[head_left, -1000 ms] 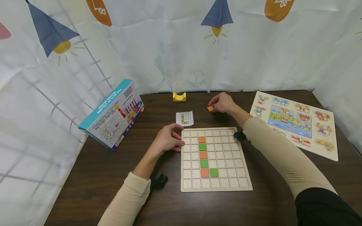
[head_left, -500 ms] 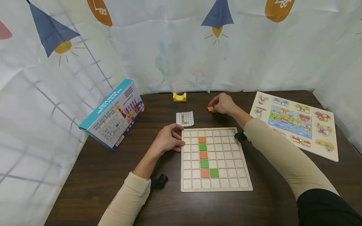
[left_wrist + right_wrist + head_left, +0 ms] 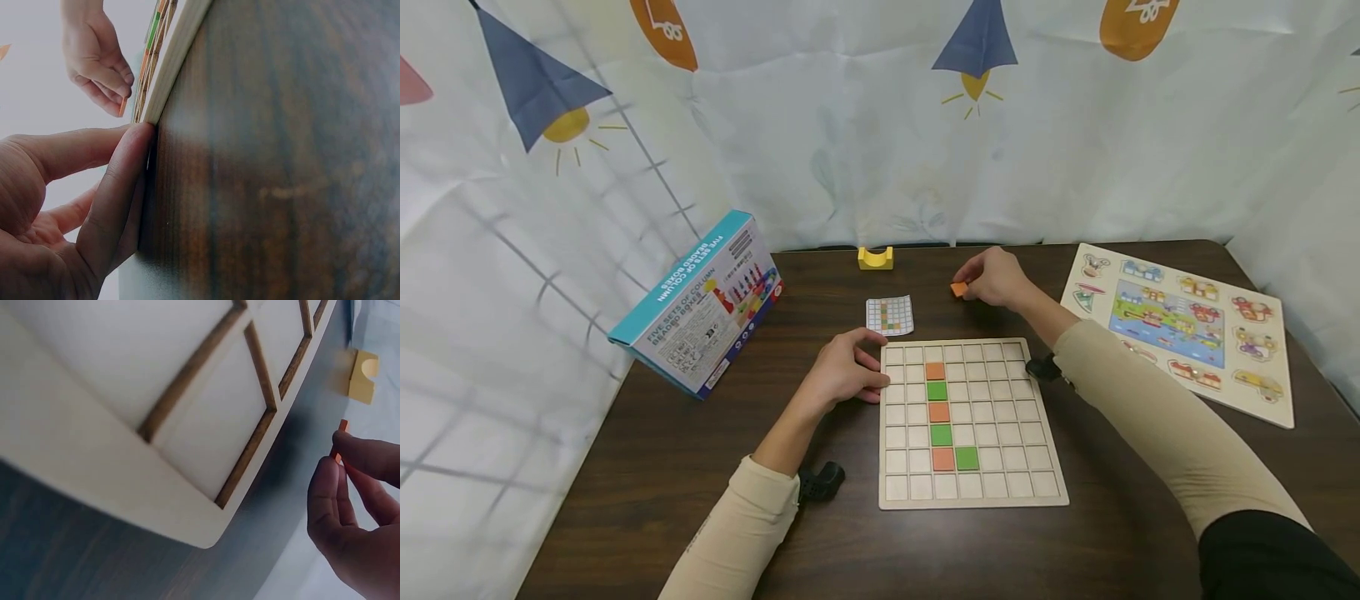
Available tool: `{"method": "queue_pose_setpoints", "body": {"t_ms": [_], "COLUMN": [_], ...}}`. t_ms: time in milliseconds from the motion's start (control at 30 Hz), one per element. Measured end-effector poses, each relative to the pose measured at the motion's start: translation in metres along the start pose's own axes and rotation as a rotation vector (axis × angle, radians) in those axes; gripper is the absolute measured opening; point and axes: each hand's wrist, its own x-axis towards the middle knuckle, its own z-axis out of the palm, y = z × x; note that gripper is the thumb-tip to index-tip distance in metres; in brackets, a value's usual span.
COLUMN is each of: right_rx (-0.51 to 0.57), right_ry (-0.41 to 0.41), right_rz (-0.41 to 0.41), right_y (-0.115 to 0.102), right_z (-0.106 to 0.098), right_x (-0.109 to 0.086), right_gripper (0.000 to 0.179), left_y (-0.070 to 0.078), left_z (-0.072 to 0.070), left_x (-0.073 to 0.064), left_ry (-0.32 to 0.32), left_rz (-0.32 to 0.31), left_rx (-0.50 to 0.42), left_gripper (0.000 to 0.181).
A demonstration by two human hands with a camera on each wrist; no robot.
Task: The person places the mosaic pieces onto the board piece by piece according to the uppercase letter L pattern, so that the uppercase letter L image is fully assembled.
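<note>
In the head view, a pale gridded board (image 3: 1008, 412) lies on the table, with orange and green square tiles (image 3: 941, 434) down one column and a green one beside the lowest. My left hand (image 3: 841, 368) rests with its fingertips against the board's left edge near the far corner. Beyond the board, my right hand (image 3: 995, 277) pinches an orange square tile (image 3: 958, 289) between thumb and fingers. The right wrist view shows this tile (image 3: 337, 442) on edge between the fingertips. A small card (image 3: 889, 315) with a printed coloured grid lies just behind the board.
A yellow notched block (image 3: 876, 258) stands near the table's back edge. A blue-topped box (image 3: 707, 304) is at the left, and a picture puzzle board (image 3: 1240, 350) lies at the right, partly behind the right sleeve. A patterned curtain (image 3: 850, 125) hangs behind the table (image 3: 700, 500).
The right forearm has shifted very slightly to the right, while the hand stays with the orange tile beyond the board. My left hand and the board have not moved.
</note>
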Motion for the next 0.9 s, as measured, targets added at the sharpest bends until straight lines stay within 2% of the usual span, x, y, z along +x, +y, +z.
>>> {"method": "queue_pose_setpoints", "body": {"t_ms": [533, 900], "right_rx": [0.096, 0.112], "right_ry": [0.014, -0.014], "right_rz": [-0.003, -0.011], "right_y": [0.007, 0.010], "right_z": [-0.003, -0.006], "right_x": [-0.021, -0.042], "right_gripper": [0.022, 0.024], "left_y": [-0.003, -0.001], "left_z": [-0.001, -0.002], "left_x": [0.001, 0.002], "left_ry": [-0.007, -0.015], "left_rz": [0.011, 0.006], "left_rx": [0.002, -0.015], "left_gripper": [0.059, 0.060]}}
